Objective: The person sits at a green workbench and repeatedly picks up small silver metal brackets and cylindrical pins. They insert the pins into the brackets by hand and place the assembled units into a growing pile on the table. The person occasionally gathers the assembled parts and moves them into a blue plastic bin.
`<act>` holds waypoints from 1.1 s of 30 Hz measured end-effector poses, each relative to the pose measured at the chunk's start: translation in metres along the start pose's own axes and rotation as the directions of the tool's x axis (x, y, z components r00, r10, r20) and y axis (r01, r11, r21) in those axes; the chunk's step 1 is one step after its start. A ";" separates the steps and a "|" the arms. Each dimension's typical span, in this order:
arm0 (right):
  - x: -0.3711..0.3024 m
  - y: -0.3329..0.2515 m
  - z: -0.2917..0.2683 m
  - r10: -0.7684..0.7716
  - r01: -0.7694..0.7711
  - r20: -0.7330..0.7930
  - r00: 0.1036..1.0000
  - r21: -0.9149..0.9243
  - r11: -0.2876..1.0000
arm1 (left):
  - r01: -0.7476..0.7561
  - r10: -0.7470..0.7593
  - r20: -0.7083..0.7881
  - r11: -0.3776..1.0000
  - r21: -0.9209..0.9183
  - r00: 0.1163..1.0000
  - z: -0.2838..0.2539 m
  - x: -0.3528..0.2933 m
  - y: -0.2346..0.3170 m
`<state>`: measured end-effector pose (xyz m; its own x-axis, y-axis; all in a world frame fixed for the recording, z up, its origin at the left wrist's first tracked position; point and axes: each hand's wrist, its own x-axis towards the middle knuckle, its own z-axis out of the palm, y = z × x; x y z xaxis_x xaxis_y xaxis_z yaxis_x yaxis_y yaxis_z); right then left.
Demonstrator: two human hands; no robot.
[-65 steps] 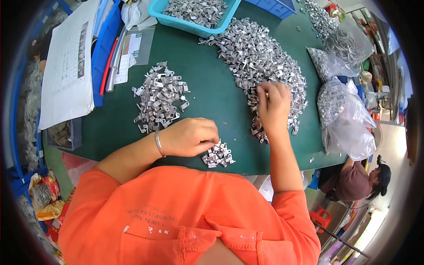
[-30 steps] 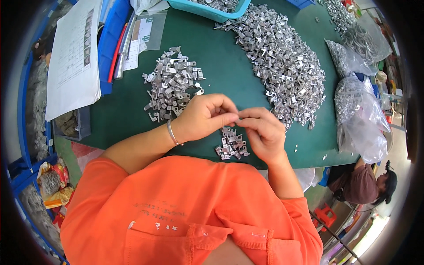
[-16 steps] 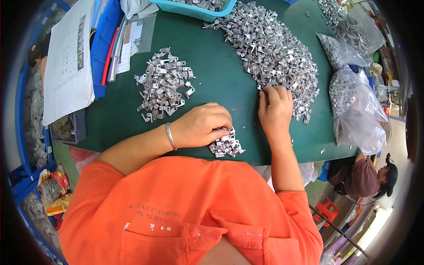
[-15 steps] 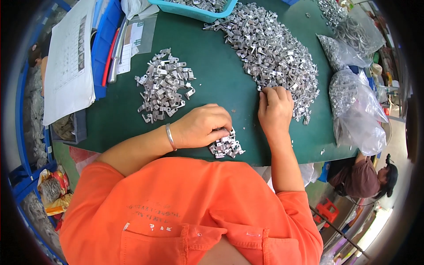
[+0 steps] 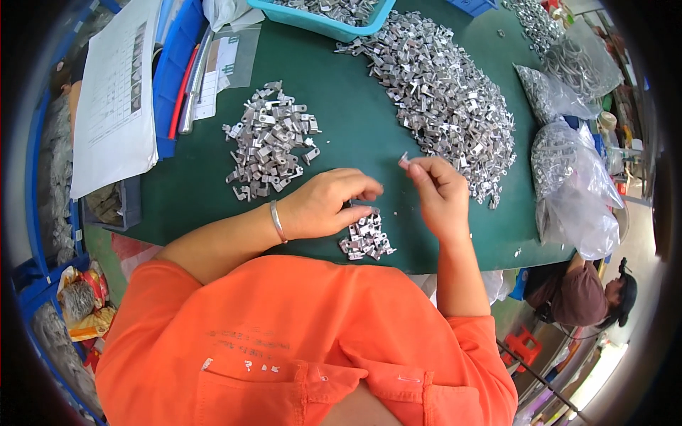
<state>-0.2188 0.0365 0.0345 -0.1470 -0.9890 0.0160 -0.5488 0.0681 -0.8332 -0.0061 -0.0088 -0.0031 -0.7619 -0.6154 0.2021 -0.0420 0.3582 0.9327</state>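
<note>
My right hand (image 5: 444,195) pinches a small metal bracket (image 5: 404,160) between thumb and fingertips, lifted beside the large heap of grey metal brackets (image 5: 455,99). My left hand (image 5: 330,202), with a silver bangle at the wrist, hovers over a small pile of brackets (image 5: 367,238) near the table's front edge. Its thumb and fingers are apart, and I see nothing held between them. Farther left lies a medium pile of the same brackets (image 5: 271,145).
The green table (image 5: 348,113) bears a turquoise basket of metal parts (image 5: 341,28) at the far side. Left stand a blue bin (image 5: 167,85) and paper sheets (image 5: 114,106). Plastic bags of metal parts (image 5: 561,163) line the right edge. A person (image 5: 579,295) is beyond, at right.
My right hand has come away from the large heap, a little nearer and leftward, with a bracket in its fingertips. My left hand's fingers have spread farther from the thumb.
</note>
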 end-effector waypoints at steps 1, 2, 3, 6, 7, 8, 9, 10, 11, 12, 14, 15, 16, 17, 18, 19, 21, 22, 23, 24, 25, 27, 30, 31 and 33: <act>-0.002 -0.005 -0.001 0.161 -0.184 0.119 0.980 0.212 0.960 | 0.090 -0.093 -0.024 0.991 -0.101 0.995 0.001 0.001 0.003; -0.005 -0.007 -0.001 0.286 -0.374 0.268 0.920 0.386 0.843 | 0.176 -0.187 -0.038 0.963 -0.203 0.982 0.002 0.000 0.004; -0.007 -0.007 0.001 0.298 -0.441 0.341 0.892 0.505 0.742 | 0.170 -0.182 -0.045 0.966 -0.194 0.982 0.000 0.000 0.003; -0.010 -0.004 0.001 0.333 -0.543 0.440 0.834 0.544 0.639 | 0.281 -0.298 -0.005 0.906 -0.318 0.955 -0.002 0.000 0.003; -0.010 -0.003 0.001 0.317 -0.545 0.457 0.831 0.554 0.630 | 0.293 -0.313 0.000 0.888 -0.355 0.950 -0.001 0.000 0.002; -0.011 -0.004 0.001 0.309 -0.524 0.442 0.842 0.539 0.659 | 0.304 -0.328 0.005 0.869 -0.391 0.945 -0.001 -0.001 0.001; -0.013 -0.006 0.002 0.299 -0.503 0.427 0.854 0.523 0.688 | 0.315 -0.343 0.011 0.848 -0.426 0.939 -0.001 -0.002 0.001; -0.014 -0.009 0.002 0.292 -0.478 0.404 0.867 0.507 0.717 | 0.304 -0.334 0.019 0.831 -0.465 0.942 0.000 -0.001 0.001; -0.019 -0.010 0.007 0.220 -0.370 0.336 0.916 0.494 0.786 | 0.293 -0.324 0.026 0.813 -0.503 0.946 0.001 -0.001 0.002; -0.024 -0.006 0.011 0.021 -0.094 0.227 0.974 0.318 0.943 | 0.282 -0.314 0.034 0.793 -0.541 0.949 0.001 0.000 0.003; -0.025 -0.008 0.010 -0.334 0.313 0.189 0.923 0.131 0.941 | 0.028 -0.028 0.003 0.988 -0.154 1.000 -0.005 0.002 -0.001; -0.028 -0.007 0.009 -0.321 0.286 0.242 0.916 0.169 0.943 | 0.014 -0.008 0.056 0.994 -0.112 0.998 -0.006 0.001 -0.001; -0.027 -0.008 0.003 -0.269 0.219 0.363 0.892 0.173 0.960 | -0.002 0.010 0.109 0.997 -0.073 0.994 -0.005 0.000 0.000; -0.023 -0.007 -0.003 -0.280 0.232 0.386 0.879 0.167 0.958 | -0.129 0.131 0.126 0.991 -0.020 0.983 -0.004 0.001 -0.001; -0.016 -0.005 -0.008 -0.291 0.246 0.409 0.865 0.161 0.956 | -0.179 0.178 0.138 0.984 -0.008 0.974 -0.002 0.000 -0.004; -0.008 -0.004 -0.009 -0.385 0.410 0.268 0.883 -0.042 0.911 | -0.194 0.194 0.153 0.981 -0.015 0.969 -0.002 0.001 -0.003; 0.018 0.010 -0.011 -0.548 0.492 -0.002 0.837 -0.438 0.753 | -0.198 0.199 0.154 0.980 -0.023 0.968 -0.001 0.000 -0.001; 0.029 0.014 -0.009 -0.537 0.376 -0.156 0.829 -0.556 0.741 | -0.195 0.198 0.144 0.980 -0.034 0.970 -0.001 0.001 0.000; 0.037 0.022 -0.009 -0.532 0.298 -0.198 0.823 -0.646 0.703 | -0.195 0.199 0.134 0.980 -0.043 0.971 -0.002 0.003 0.000; 0.040 0.024 -0.013 -0.511 0.260 -0.188 0.839 -0.687 0.679 | -0.196 0.201 0.127 0.979 -0.045 0.971 -0.001 0.004 0.000; 0.042 0.026 -0.013 -0.539 0.286 -0.174 0.824 -0.693 0.662 | -0.188 0.191 0.109 0.982 -0.034 0.976 -0.002 0.002 0.000; 0.041 0.026 -0.010 -0.467 0.263 -0.241 0.851 -0.575 0.775 | -0.183 0.185 0.075 0.983 -0.024 0.980 -0.005 0.002 -0.001; 0.025 0.019 -0.001 0.073 -0.037 -0.299 0.952 0.124 0.992 | -0.133 0.133 0.011 0.991 -0.007 0.991 -0.005 0.003 -0.002; 0.020 0.008 -0.004 0.237 -0.166 -0.165 0.957 0.356 0.920 | -0.108 0.108 -0.008 0.993 -0.035 0.994 -0.005 0.004 0.000; 0.014 -0.009 -0.007 0.381 -0.339 0.074 0.922 0.632 0.697 | -0.019 0.017 -0.025 0.996 -0.090 1.000 -0.007 0.004 0.004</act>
<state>-0.2214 0.0225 0.0458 -0.2833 -0.8953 -0.3437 0.1879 0.2996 -0.9354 -0.0046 -0.0144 0.0033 -0.7464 -0.6262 0.2254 0.0310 0.3057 0.9516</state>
